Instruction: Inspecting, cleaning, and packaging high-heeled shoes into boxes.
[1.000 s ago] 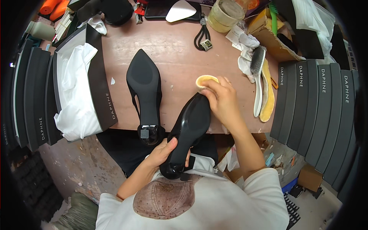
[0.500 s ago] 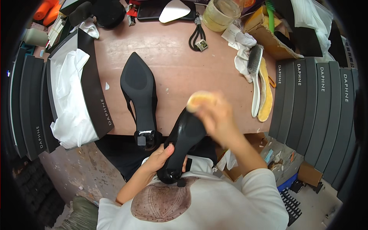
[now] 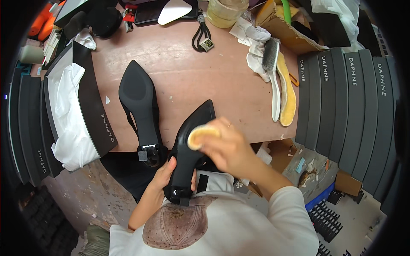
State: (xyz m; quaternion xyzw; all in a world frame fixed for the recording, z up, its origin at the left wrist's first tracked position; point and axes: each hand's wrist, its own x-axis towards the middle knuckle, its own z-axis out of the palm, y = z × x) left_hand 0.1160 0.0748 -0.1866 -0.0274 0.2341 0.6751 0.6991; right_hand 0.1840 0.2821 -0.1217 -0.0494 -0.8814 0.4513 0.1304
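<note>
My left hand (image 3: 164, 176) grips the heel end of a black pointed shoe (image 3: 192, 136), held sole up over the table's near edge. My right hand (image 3: 228, 147) presses a round yellow sponge (image 3: 201, 135) against the middle of that sole. A second black pointed shoe (image 3: 139, 104) lies sole up on the brown table (image 3: 200, 81), to the left of the held one, its heel at the near edge.
An open shoe box with white paper (image 3: 72, 106) sits at the left. Stacks of dark box lids (image 3: 346, 102) stand on the right. A brush and pale insoles (image 3: 279, 81), a tape roll (image 3: 224, 10) and a black cord (image 3: 203, 36) lie farther back.
My right hand has slid the sponge down the sole toward me, from near the toe to the middle. The held shoe has shifted slightly; the other shoe is still.
</note>
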